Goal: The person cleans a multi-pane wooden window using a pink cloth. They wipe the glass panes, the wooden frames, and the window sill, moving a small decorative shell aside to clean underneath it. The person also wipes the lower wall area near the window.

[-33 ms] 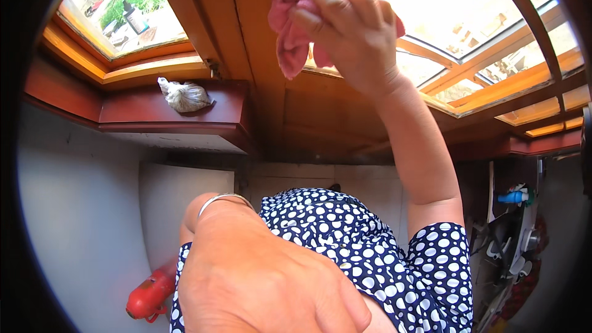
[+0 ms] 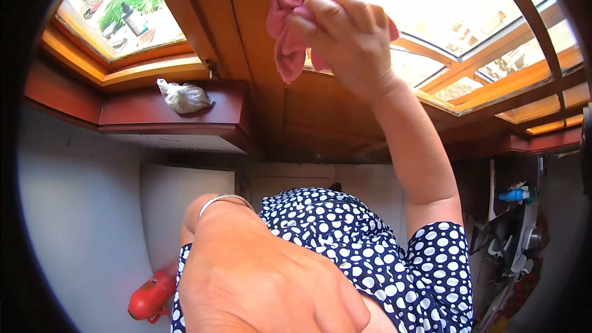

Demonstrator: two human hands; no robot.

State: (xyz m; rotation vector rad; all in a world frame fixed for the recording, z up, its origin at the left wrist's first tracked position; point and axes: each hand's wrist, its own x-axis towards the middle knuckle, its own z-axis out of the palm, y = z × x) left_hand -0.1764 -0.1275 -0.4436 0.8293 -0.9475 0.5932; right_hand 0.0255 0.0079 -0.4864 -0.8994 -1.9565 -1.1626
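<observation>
The pink cloth (image 2: 287, 55) looks soft and matt, bunched into thick folds. Varnished wood with a warm sheen makes the window frame (image 2: 154, 73), and the red-brown ledge (image 2: 132, 110) is smooth and glossy. The knotted bag (image 2: 185, 97) is thin, crinkled, see-through plastic. Polished metal for the bangle (image 2: 226, 197) — smooth, silvery; patterned fabric for the garment (image 2: 327, 225) — gathered, matt. The wall (image 2: 80, 203) looks smooth, dull.

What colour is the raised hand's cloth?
The cloth is dusky pink, clearest in the head view.
</observation>
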